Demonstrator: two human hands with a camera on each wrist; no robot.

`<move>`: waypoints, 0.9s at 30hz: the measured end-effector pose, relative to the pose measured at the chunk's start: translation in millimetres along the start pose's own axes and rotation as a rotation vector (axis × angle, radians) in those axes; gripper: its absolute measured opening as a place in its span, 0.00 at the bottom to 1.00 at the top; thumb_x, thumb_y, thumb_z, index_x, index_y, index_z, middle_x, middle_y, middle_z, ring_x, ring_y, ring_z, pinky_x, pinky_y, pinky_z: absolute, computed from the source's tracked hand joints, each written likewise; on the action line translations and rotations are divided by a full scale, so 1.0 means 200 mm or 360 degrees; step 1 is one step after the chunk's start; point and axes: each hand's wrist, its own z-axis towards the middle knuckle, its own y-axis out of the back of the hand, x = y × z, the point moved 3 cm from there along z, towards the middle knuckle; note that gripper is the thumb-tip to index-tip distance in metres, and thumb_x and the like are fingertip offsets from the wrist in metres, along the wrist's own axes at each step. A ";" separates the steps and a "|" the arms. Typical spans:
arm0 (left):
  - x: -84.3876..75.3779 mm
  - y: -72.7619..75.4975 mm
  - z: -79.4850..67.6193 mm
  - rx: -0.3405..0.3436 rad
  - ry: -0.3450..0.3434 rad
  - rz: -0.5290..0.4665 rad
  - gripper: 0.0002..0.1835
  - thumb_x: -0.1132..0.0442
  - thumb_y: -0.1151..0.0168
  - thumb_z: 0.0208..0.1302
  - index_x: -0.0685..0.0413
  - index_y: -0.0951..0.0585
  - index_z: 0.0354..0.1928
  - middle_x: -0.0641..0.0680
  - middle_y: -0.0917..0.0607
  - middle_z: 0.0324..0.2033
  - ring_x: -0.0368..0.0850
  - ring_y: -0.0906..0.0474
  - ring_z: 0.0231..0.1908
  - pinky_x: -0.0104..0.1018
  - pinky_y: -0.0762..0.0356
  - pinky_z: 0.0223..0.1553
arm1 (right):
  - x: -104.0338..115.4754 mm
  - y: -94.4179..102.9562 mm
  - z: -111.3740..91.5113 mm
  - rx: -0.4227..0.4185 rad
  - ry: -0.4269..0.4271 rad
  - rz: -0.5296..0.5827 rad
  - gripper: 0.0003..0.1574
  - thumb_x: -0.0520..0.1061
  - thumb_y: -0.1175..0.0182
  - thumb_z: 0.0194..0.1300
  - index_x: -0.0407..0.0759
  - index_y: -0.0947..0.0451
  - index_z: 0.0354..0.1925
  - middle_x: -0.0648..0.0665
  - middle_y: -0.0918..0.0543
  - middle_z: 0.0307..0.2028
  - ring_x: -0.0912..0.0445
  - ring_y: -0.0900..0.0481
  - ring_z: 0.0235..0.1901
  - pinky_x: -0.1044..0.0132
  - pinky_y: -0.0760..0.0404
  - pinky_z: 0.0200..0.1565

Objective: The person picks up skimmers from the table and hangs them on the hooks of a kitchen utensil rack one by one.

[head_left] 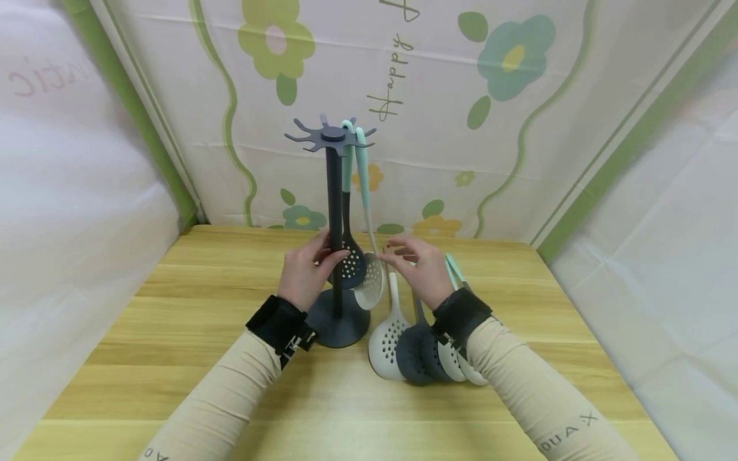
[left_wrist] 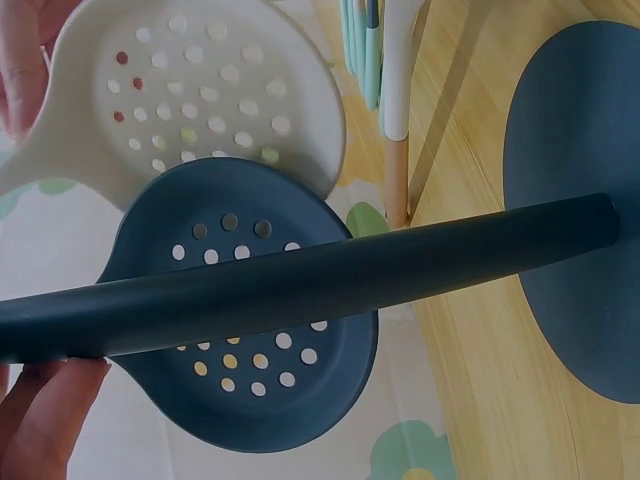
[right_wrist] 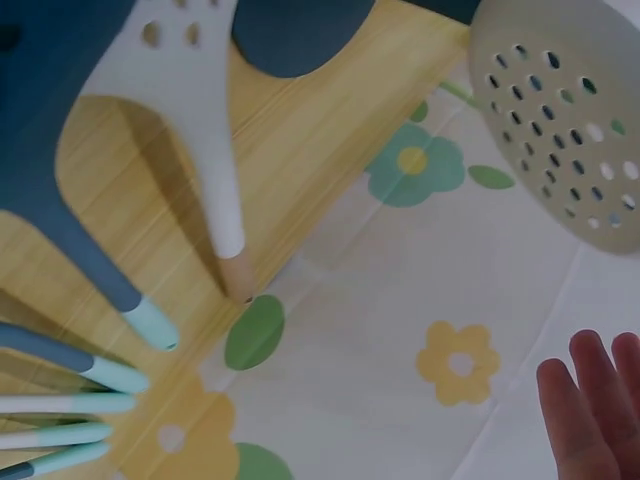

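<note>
A dark utensil stand (head_left: 333, 192) rises from a round base, with hooked arms at its top. My left hand (head_left: 305, 272) grips its pole, thumb across the front. From the hooks hang a dark skimmer (head_left: 353, 269) and a white skimmer (head_left: 370, 282), both with mint handles. In the left wrist view the dark skimmer (left_wrist: 240, 395) lies behind the pole, overlapping the white skimmer (left_wrist: 230, 90). My right hand (head_left: 423, 269) is at the white skimmer's neck, fingertips right beside it; in the right wrist view its fingers (right_wrist: 590, 420) are fairly straight.
Right of the stand, several utensils lie on the wooden table (head_left: 230, 288). A white slotted turner (head_left: 387, 339) and a dark utensil (head_left: 414, 352) are nearest the stand; others lie partly under my right wrist. A flowered cloth (head_left: 426, 166) hangs behind, with white cloth walls at both sides.
</note>
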 end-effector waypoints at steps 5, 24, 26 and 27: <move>-0.01 0.00 0.00 -0.0001 0.0011 -0.0011 0.18 0.61 0.35 0.66 0.55 0.20 0.56 0.59 0.11 0.45 0.54 0.12 0.43 0.43 0.14 0.42 | -0.05 0.03 -0.01 0.0030 -0.0111 -0.0071 0.21 0.46 0.33 0.65 0.37 0.18 0.53 0.36 0.15 0.51 0.44 0.14 0.46 0.52 0.16 0.51; -0.02 0.00 -0.01 -0.0016 0.0004 -0.0004 0.18 0.61 0.35 0.66 0.55 0.20 0.57 0.60 0.11 0.44 0.55 0.12 0.42 0.46 0.14 0.42 | -0.38 0.21 -0.10 0.0085 -0.0603 -0.0309 0.31 0.53 0.38 0.70 0.40 0.27 0.64 0.36 0.21 0.61 0.40 0.20 0.57 0.46 0.20 0.55; -0.02 0.00 -0.01 -0.0017 -0.0002 0.0001 0.18 0.61 0.35 0.66 0.55 0.20 0.57 0.60 0.11 0.44 0.55 0.12 0.42 0.45 0.14 0.42 | -0.42 0.24 -0.11 0.0078 -0.0630 -0.0342 0.31 0.53 0.39 0.70 0.40 0.27 0.65 0.35 0.21 0.61 0.39 0.21 0.57 0.46 0.21 0.55; -0.02 0.00 -0.01 -0.0020 -0.0006 0.0005 0.19 0.61 0.35 0.66 0.55 0.20 0.58 0.60 0.11 0.44 0.55 0.12 0.42 0.46 0.14 0.42 | -0.44 0.25 -0.12 0.0072 -0.0643 -0.0364 0.31 0.52 0.39 0.70 0.39 0.28 0.65 0.34 0.21 0.60 0.38 0.21 0.57 0.45 0.21 0.55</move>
